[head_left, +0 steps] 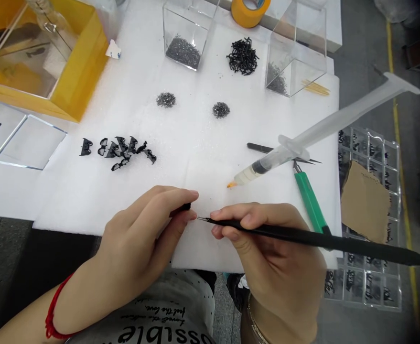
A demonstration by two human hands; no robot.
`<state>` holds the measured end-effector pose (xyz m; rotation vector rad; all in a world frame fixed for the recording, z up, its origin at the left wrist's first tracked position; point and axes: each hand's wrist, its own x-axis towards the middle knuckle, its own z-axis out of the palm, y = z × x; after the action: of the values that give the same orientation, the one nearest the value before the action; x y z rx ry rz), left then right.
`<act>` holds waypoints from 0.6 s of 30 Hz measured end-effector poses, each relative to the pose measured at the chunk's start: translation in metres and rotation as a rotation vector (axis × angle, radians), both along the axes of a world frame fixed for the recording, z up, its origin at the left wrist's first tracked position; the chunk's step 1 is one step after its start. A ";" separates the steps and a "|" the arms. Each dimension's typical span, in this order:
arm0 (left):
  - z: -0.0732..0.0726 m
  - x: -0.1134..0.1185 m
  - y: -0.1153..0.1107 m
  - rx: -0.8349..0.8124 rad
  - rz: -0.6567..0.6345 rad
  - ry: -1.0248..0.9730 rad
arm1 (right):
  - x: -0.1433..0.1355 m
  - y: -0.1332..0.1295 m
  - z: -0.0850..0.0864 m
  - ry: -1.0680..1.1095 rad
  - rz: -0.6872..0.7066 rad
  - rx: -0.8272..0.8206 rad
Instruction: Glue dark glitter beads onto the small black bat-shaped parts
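Observation:
My left hand (141,239) pinches a small black part (185,207) between thumb and fingers, which mostly hide it. In my right hand (270,248) is a pair of black tweezers (303,235), held like a pen. Their thin tip meets the left thumb's end; whether it grips anything is too small to tell. Both hands are over the white foam sheet (202,157). Above my right hand lies a syringe (267,165) with an orange tip, beside a green-handled knife (310,200) and dark tweezers (260,147).
Black pieces (120,149) lie at left. Two small granule piles (166,100), a heap of black parts (242,56), clear boxes (184,43) and orange tape (249,12) are farther back. A yellow box (80,71) stands upper left; a compartment tray (374,286) and cardboard (365,203) are right.

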<state>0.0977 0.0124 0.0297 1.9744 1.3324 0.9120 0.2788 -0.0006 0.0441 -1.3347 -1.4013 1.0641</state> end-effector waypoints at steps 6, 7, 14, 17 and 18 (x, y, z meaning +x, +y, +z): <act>0.001 0.001 0.000 -0.046 0.017 -0.004 | 0.000 -0.001 -0.001 0.030 0.004 0.022; 0.001 0.001 0.000 -0.053 0.015 -0.007 | 0.000 -0.001 -0.001 0.032 0.006 0.022; 0.001 0.001 0.000 -0.074 0.022 -0.012 | 0.000 -0.001 -0.002 0.024 0.016 0.009; 0.002 0.001 0.001 -0.061 0.029 -0.008 | 0.001 0.000 -0.002 0.003 0.019 0.009; 0.002 0.001 0.001 -0.057 0.030 -0.008 | 0.001 0.000 -0.002 -0.003 0.017 0.007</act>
<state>0.0988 0.0134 0.0317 1.9104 1.3715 0.8857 0.2799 -0.0010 0.0417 -1.3216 -1.4200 1.0680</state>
